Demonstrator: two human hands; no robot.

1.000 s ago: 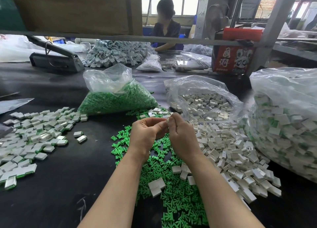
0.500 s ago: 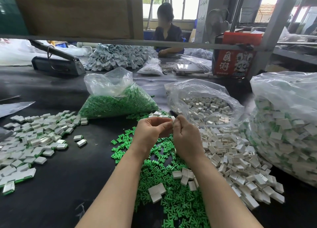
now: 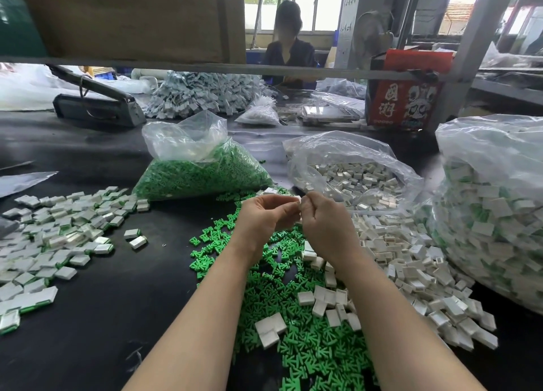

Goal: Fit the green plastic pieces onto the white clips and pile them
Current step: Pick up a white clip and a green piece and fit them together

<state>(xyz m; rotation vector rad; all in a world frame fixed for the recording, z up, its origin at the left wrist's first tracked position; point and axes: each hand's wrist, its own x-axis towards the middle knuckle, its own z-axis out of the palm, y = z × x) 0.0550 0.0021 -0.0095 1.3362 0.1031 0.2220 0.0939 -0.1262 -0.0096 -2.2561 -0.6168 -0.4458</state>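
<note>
The table (image 3: 117,273) under my arms is black. Loose pieces (image 3: 293,346) in front of me are bright green. Loose clips (image 3: 411,258) to my right are white. The pile (image 3: 58,229) to my left is white with green edges. One clear bag (image 3: 202,176) shows solid green; a second clear bag (image 3: 352,179) shows white; the large clear bag (image 3: 493,214) at right shows white mixed with green. The box (image 3: 405,96) at the back is red with white characters and a white figure.

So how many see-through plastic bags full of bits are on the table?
3 nearby: green-piece clear plastic bag centre, white-clip clear bag right of it, big bag of finished clips far right. Others behind may be hidden.
</note>
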